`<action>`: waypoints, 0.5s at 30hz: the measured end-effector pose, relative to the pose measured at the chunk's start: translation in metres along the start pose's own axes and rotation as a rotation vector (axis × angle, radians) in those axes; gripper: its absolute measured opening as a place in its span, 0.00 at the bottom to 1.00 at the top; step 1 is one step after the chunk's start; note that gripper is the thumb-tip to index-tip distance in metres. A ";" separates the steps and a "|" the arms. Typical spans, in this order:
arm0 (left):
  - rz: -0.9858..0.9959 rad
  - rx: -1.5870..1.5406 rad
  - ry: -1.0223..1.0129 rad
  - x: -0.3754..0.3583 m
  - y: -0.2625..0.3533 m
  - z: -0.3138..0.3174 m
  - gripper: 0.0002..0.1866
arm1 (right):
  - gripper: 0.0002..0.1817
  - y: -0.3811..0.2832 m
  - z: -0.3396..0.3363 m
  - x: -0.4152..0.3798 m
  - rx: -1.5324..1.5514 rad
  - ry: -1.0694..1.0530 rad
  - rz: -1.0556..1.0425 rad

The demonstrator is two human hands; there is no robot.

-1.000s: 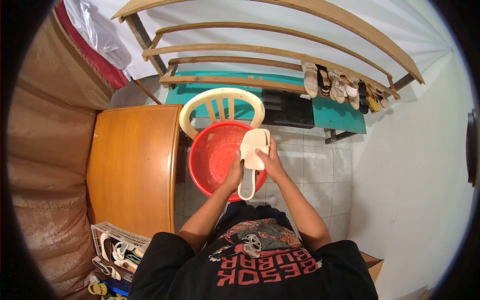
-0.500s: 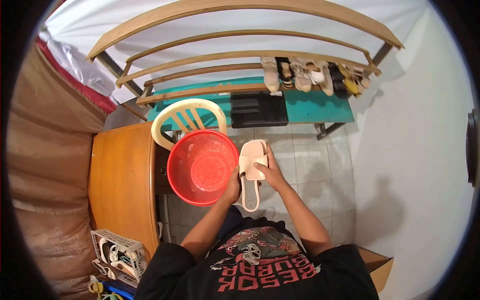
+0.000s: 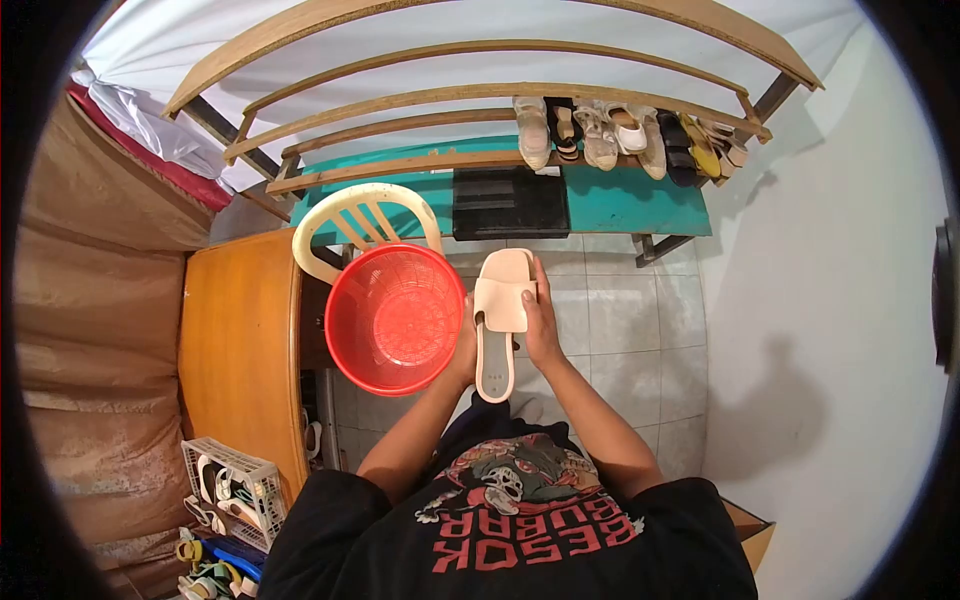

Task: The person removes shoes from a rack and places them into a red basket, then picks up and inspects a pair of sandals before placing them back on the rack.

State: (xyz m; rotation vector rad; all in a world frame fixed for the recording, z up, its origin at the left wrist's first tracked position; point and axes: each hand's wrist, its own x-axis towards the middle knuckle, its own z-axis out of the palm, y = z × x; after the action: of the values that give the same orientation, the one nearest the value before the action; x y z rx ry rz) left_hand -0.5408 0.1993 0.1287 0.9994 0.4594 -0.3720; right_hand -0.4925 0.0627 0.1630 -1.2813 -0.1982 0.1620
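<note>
Two beige slide sandals (image 3: 503,307), stacked with a broad plain strap on top, are held upright in front of my body. My right hand (image 3: 541,325) grips their right side, thumb over the strap's edge. On the other side my left hand (image 3: 465,345) supports them from the left and beneath; its fingers are mostly hidden behind the sandals. Just left of the sandals, a red plastic basin (image 3: 345,350) rests on a cream plastic chair (image 3: 318,212) and overlaps my left hand's edge in this view.
Ahead is a wooden rack (image 3: 350,173) with several shoes (image 3: 600,135) at its right end. Below it a black box (image 3: 510,203) lies on a green bench (image 3: 630,210). A wooden cabinet (image 3: 240,350) stands left, near a crate of sandals (image 3: 262,490). A white wall (image 3: 800,300) bounds the right.
Both hands and the sandals sit slightly higher in view, and my right thumb has slid to the strap's right edge. The basin and rack have shifted up with the camera's tilt.
</note>
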 end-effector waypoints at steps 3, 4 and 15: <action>0.065 -0.091 0.013 0.021 0.004 -0.002 0.42 | 0.41 -0.001 -0.004 0.017 -0.019 -0.049 0.083; 0.032 -0.098 -0.023 0.027 0.008 -0.006 0.42 | 0.45 -0.001 -0.007 0.024 -0.033 -0.063 0.139; -0.189 -0.141 -0.130 0.081 0.048 -0.020 0.39 | 0.45 0.023 -0.009 0.083 -0.181 -0.069 0.263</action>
State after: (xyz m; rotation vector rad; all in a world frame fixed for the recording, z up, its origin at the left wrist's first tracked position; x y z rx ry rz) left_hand -0.4526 0.2329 0.1108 0.7915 0.4569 -0.5629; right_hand -0.4101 0.0794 0.1427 -1.4812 -0.1040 0.4216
